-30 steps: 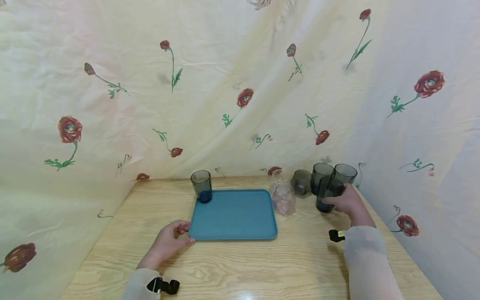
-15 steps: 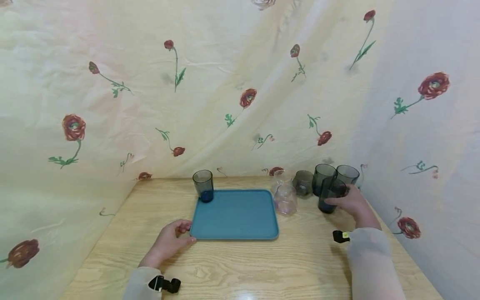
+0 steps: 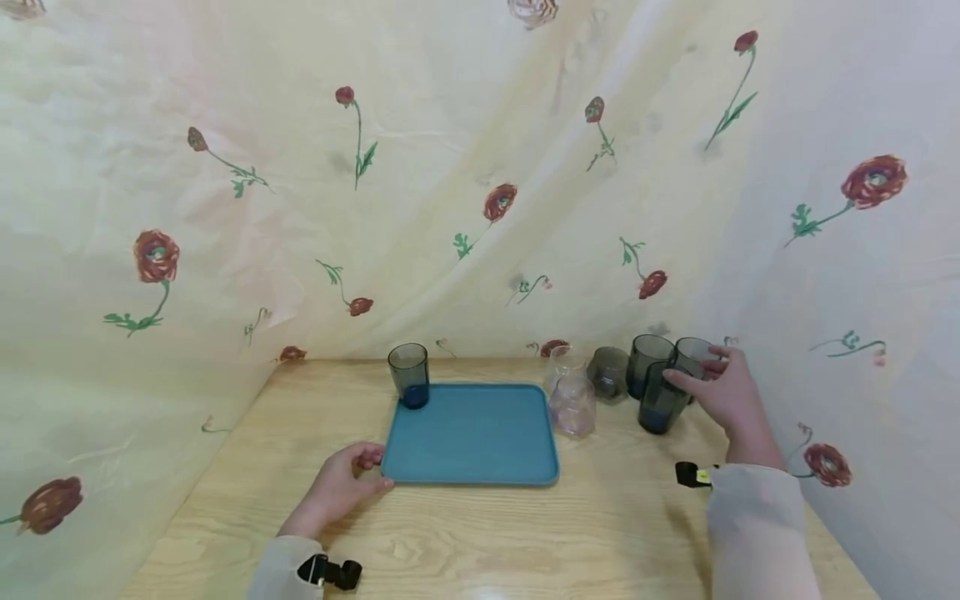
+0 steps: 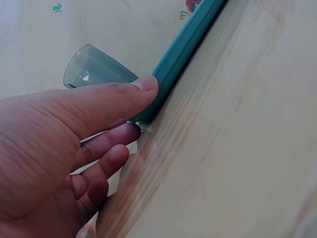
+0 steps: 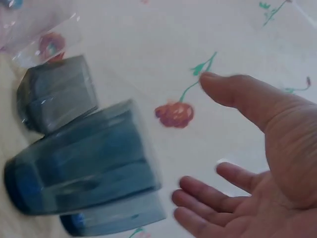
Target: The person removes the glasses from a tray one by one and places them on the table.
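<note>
My left hand holds the front left corner of a blue tray. In the left wrist view the thumb lies on the tray's rim, with a fingertip just below the edge. A tall dark tumbler stands upright at the tray's back left corner. My right hand hovers, fingers spread, above and beside a cluster of tall dark tumblers. The front one is nearest the thumb; others stand behind it, one to the left. The right wrist view shows the hand apart from the tumbler.
Left of the cluster stands a short dark glass. Two clear glasses, the front one pinkish, stand close to the tray's right edge. A flowered cloth hangs behind the wooden table and along both sides.
My right hand has let go of the front tall tumbler and risen up and to the right. The tumbler stays standing by the others. My left hand keeps its place at the tray corner.
</note>
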Action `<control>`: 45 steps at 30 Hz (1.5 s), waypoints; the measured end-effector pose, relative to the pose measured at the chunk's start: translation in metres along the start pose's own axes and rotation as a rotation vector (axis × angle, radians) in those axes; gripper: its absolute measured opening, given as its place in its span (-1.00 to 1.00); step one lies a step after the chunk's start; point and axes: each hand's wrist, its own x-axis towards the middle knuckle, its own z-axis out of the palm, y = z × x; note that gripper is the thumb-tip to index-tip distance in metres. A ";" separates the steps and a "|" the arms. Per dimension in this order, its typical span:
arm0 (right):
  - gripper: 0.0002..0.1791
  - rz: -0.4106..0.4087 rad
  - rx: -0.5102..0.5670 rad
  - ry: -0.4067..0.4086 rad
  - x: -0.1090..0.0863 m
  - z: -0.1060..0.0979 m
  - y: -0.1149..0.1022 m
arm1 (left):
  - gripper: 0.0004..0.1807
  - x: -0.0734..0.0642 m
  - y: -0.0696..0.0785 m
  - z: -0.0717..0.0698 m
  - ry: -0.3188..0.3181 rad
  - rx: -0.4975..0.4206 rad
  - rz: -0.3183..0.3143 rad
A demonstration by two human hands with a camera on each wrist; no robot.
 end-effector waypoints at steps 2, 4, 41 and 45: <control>0.29 -0.007 0.040 0.062 -0.004 -0.001 -0.007 | -0.43 0.001 0.001 0.000 -0.006 -0.005 0.000; 0.23 -0.012 0.079 0.110 -0.009 -0.002 -0.014 | -0.42 0.001 0.001 0.001 -0.019 -0.007 0.003; -0.42 -0.308 0.470 -0.133 -0.007 0.163 -0.101 | -0.45 0.000 0.003 0.000 -0.004 -0.042 -0.004; -0.42 -0.312 0.492 -0.173 -0.006 0.179 -0.111 | -0.45 0.000 0.001 -0.001 -0.001 -0.033 0.005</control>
